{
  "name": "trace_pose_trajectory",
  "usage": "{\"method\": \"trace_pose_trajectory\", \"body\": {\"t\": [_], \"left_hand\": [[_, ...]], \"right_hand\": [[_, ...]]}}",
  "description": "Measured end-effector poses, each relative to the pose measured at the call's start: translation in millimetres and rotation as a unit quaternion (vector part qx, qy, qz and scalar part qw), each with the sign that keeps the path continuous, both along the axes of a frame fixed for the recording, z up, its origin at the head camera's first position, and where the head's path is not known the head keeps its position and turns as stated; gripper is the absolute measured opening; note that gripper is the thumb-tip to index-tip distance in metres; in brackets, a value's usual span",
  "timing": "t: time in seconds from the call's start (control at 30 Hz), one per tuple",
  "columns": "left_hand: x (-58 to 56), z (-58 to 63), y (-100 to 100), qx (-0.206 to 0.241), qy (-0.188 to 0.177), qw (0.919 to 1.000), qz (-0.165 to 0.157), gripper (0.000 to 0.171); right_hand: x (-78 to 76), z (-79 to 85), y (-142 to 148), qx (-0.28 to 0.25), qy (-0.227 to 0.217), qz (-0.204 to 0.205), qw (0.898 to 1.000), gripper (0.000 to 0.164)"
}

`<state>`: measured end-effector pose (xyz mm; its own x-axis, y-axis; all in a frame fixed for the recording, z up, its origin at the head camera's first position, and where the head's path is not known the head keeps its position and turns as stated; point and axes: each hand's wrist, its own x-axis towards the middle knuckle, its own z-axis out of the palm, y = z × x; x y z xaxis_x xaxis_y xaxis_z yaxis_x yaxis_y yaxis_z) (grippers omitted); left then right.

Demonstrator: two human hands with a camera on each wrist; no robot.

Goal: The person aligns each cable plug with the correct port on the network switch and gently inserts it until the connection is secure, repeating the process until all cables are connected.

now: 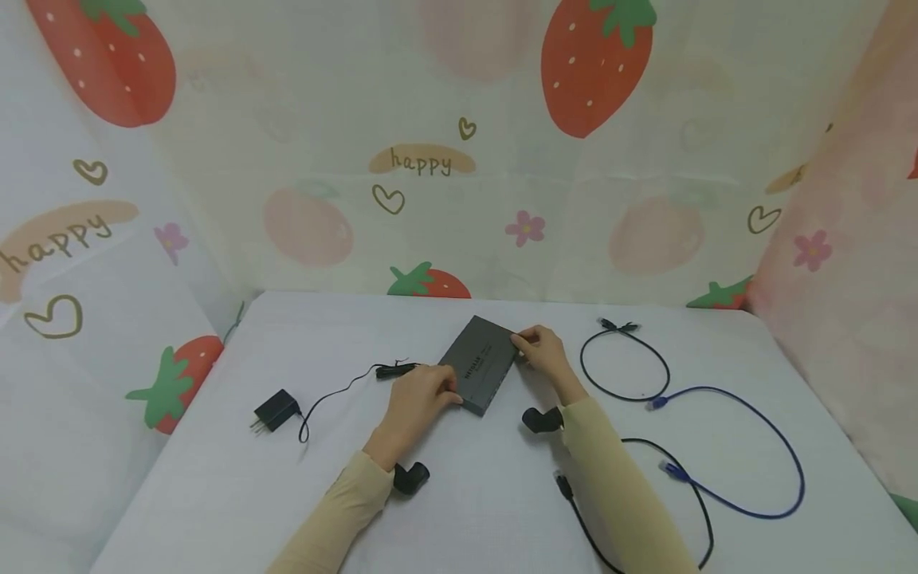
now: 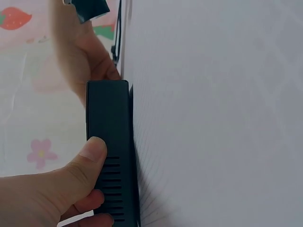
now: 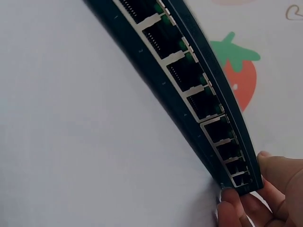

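Observation:
A dark grey network switch [image 1: 479, 365] with faint lettering on top is held at a slant over the white table. My left hand [image 1: 421, 396] grips its near left side; in the left wrist view, the thumb [image 2: 93, 150] lies by the vent slots. At the far right corner, my right hand [image 1: 547, 357] pinches the switch. A row of ports [image 3: 187, 78] runs along the edge facing the right wrist camera, and my right fingers [image 3: 229, 208] curl beneath that end.
Left of the switch lie a black power adapter [image 1: 277, 410] and its bundled cord [image 1: 393, 371]. On the right are a looped black cable [image 1: 668, 368], a blue network cable [image 1: 802, 470] and another black cable [image 1: 710, 522], partly behind my right sleeve. A strawberry-print cloth [image 1: 531, 183] hangs behind.

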<state>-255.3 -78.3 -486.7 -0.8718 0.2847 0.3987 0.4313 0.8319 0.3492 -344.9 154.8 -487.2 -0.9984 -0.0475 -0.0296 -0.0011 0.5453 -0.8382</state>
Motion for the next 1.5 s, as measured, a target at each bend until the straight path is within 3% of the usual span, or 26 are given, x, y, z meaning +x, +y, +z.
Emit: {"method": "trace_pose_trajectory", "body": {"t": [0.57,0.7,0.87,0.97,1.1,1.33,1.5], "left_hand": [[-3.8,1.0,-3,0.023,-0.033,0.9991,0.009,0.019],[-4.6,1.9,-4,0.035,-0.047,0.9983,0.006,0.019],[-5.7,3.2,-6,0.039,-0.06,0.9975,0.003,0.019],[-6.0,3.8,-8,0.038,-0.069,0.9969,-0.005,0.019],[-4.6,5.4,-9,0.036,-0.07,0.9967,-0.022,0.018],[-3.5,7.5,-7,-0.006,-0.039,0.9978,-0.053,0.02],[-1.8,6.3,-3,0.0,-0.036,0.9956,-0.086,0.024]], "right_hand": [[8.6,-1.4,11,-0.004,-0.012,-0.002,1.0,0.035],[9.2,-1.3,15,0.0,-0.008,0.014,1.0,0.034],[14.7,3.2,23,-0.003,-0.024,0.063,0.998,0.037],[21.2,6.0,28,0.004,-0.031,0.091,0.995,0.043],[32.5,10.3,34,0.052,0.011,0.113,0.992,0.046],[60.0,28.5,41,0.14,0.092,0.131,0.977,0.038],[84.8,35.8,47,0.167,0.092,0.147,0.971,0.032]]}}
